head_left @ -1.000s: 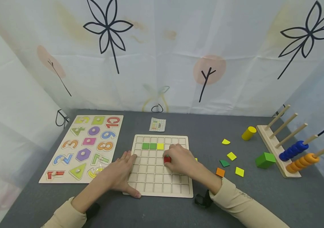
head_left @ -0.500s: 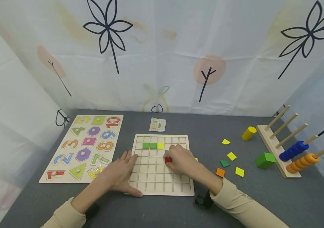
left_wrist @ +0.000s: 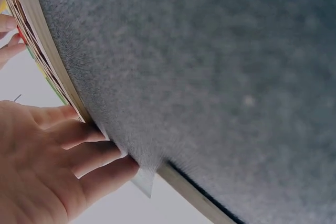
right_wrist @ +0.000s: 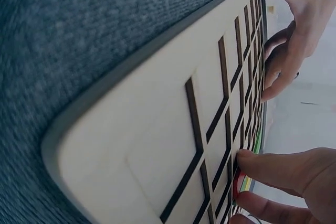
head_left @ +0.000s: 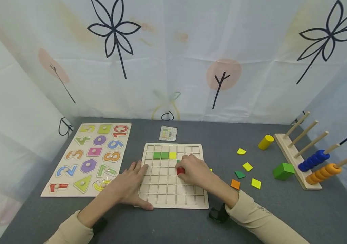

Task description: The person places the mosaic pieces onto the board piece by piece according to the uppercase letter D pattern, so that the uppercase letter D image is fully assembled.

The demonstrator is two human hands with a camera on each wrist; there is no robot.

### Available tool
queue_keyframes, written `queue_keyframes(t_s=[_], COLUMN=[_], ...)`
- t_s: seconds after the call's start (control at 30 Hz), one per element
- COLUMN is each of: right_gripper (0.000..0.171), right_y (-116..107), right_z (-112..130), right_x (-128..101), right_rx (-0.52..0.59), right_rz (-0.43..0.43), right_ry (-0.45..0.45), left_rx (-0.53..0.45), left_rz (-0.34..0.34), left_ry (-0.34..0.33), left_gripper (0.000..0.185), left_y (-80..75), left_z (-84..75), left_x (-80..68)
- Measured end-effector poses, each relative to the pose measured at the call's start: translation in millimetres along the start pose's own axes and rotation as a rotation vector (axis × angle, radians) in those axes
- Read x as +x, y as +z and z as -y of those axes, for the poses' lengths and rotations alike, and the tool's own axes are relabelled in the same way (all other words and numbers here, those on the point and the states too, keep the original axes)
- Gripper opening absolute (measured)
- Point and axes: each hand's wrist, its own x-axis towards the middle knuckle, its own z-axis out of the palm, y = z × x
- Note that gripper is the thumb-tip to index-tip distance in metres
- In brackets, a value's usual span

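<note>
A pale wooden grid board (head_left: 161,200) lies in front of me. Along its left edge my left hand (head_left: 127,186) rests, fingers spread and thumb at the near left corner; the left wrist view shows its fingers (left_wrist: 107,177) against the board's side. My right hand (head_left: 196,171) is over the board's right half, pinching a small red tile (head_left: 180,170) between thumb and fingers at the grid. The right wrist view shows the red tile (right_wrist: 239,182) low between them. Two green tiles (head_left: 161,155) and a yellow tile (head_left: 172,155) sit in one row; part of another green tile shows beside the right fingers.
A number-and-shape puzzle board (head_left: 84,159) lies at left, a small printed grid card (head_left: 168,133) behind the board. Right of it are loose yellow, green and orange tiles (head_left: 235,184), a yellow cylinder (head_left: 266,142), a green block (head_left: 284,171) and a peg stand (head_left: 295,159) with rings.
The board has shifted slightly away from me and to the right, turning a little, with the left hand moving along. The right hand keeps its pinch on the red tile.
</note>
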Motion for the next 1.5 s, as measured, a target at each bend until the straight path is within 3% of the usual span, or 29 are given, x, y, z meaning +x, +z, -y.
queue_keyframes(t_s=[0.17,0.4,0.9,1.13,1.5], right_gripper=[0.022,0.028,0.027,0.031,0.029], right_y=[-5,-20,-60,-72,-77], right_z=[-2,-11,-62,-84,-113], right_x=[-1,-9,-51,-71,-95], right_rx=[0.010,0.017,-0.117,-0.133,-0.067], right_rz=[0.013,0.022,-0.004,0.105,0.239], right_ry=[0.013,0.104,0.153,0.233,0.174], left_rx=[-0.019,-0.014,-0.001,0.001,-0.005], left_rz=[0.017,0.014,0.021,0.041,0.046], left_ry=[-0.013,-0.012,-0.008,-0.010,-0.014], left_gripper=[0.140,0.140,0.140,0.141,0.141], left_y=[-0.9,-1.4,-4.2,-6.0,-5.6], left_z=[-1.0,-1.7,-2.5,-4.3,-5.0], left_x=[2.1,1.3,1.6,0.4,1.5])
